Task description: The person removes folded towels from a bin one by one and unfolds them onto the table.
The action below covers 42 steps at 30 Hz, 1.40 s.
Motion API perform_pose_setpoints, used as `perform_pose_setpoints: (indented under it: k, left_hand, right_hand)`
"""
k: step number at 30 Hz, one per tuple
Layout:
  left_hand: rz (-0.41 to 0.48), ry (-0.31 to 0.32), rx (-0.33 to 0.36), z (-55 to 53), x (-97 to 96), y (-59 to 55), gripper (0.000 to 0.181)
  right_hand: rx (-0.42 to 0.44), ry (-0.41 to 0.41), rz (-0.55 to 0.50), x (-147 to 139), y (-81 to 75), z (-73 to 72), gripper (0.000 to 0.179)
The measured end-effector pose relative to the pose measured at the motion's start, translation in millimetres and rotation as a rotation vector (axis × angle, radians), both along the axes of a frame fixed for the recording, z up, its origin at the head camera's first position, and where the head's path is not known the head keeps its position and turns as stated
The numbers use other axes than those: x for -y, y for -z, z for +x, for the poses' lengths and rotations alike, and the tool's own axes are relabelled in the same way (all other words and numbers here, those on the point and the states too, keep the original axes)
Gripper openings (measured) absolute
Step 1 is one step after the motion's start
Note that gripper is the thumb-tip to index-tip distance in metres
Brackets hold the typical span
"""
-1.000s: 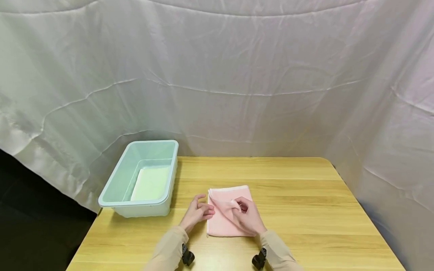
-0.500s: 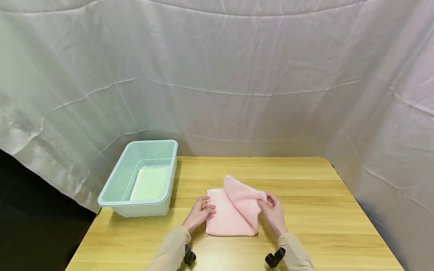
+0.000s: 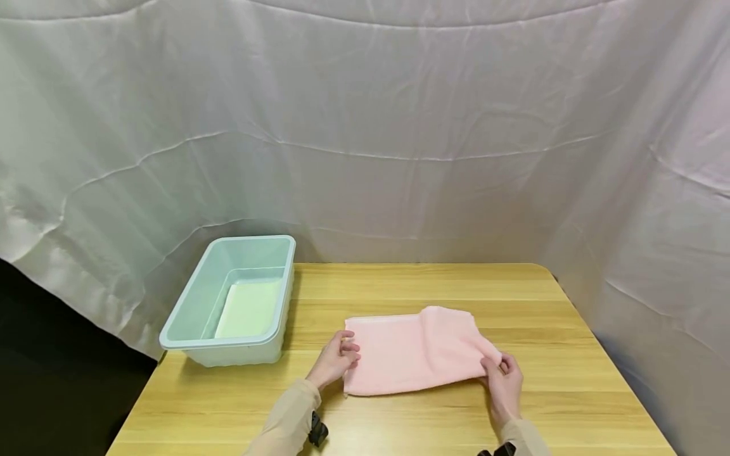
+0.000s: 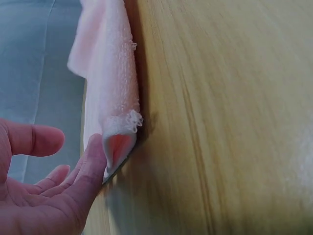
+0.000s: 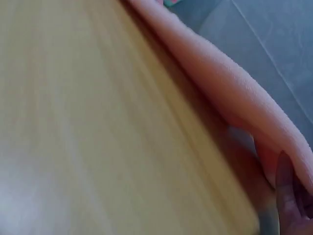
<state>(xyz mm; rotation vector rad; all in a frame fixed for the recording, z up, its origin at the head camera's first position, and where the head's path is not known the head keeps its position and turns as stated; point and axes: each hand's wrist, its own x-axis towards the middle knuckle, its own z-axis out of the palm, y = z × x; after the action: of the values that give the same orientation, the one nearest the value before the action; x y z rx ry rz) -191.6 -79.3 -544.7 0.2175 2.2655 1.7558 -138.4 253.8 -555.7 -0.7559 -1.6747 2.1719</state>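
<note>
A pink towel lies on the wooden table in the head view, folded in layers with its right part lifted and rippled. My right hand pinches the towel's right end between thumb and fingers, slightly above the table. On the towel's left edge rest the fingertips of my left hand, its thumb held away from the cloth. The left wrist view shows the folded, looped edge of the towel against the fingers. In the right wrist view, the right hand is partly cut off by the frame.
A pale green plastic tub stands at the table's left side, with a flat pale patch on its bottom. The wooden table extends to the right of the towel. A light grey curtain hangs behind the table.
My right hand has moved right, drawing the towel's top layer from over the left part out to the right, so the towel spreads wider. The left hand stays at the left edge.
</note>
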Motion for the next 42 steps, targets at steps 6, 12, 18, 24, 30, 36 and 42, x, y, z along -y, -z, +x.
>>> perform_pose_setpoints:
  k: [6, 12, 18, 24, 30, 36, 42]
  left_hand:
    - [-0.033, -0.002, -0.026, -0.6, -1.0, 0.0, 0.046]
    - [-0.132, 0.018, -0.111, 0.1, -1.8, -3.0, 0.047]
    - [-0.21, 0.033, -0.234, -4.5, -3.2, -3.7, 0.045]
    - [-0.281, 0.058, -0.326, -12.3, -4.8, -0.5, 0.041]
    - [-0.297, 0.126, -0.286, -16.2, -2.1, 1.5, 0.044]
    - [-0.303, 0.19, -0.24, -17.0, 1.0, 1.5, 0.046]
    - [-0.344, 0.197, -0.262, -19.9, 3.8, 5.8, 0.044]
  right_hand:
    - [0.081, 0.093, 0.232, -11, 4.4, 9.5, 0.03]
    - [0.067, 0.234, 0.522, -3, -3.0, 11.2, 0.03]
    - [-0.103, 0.09, 0.512, 23, -9.8, 5.2, 0.029]
    - [-0.006, -0.213, 0.575, 43, -6.4, -3.3, 0.027]
    - [0.024, -0.283, 0.741, 51, 2.3, -14.6, 0.026]
    - [0.03, -0.353, 0.68, 51, 8.7, -16.8, 0.026]
    - [-0.009, -0.4, 0.656, 54, 11.7, -15.9, 0.029]
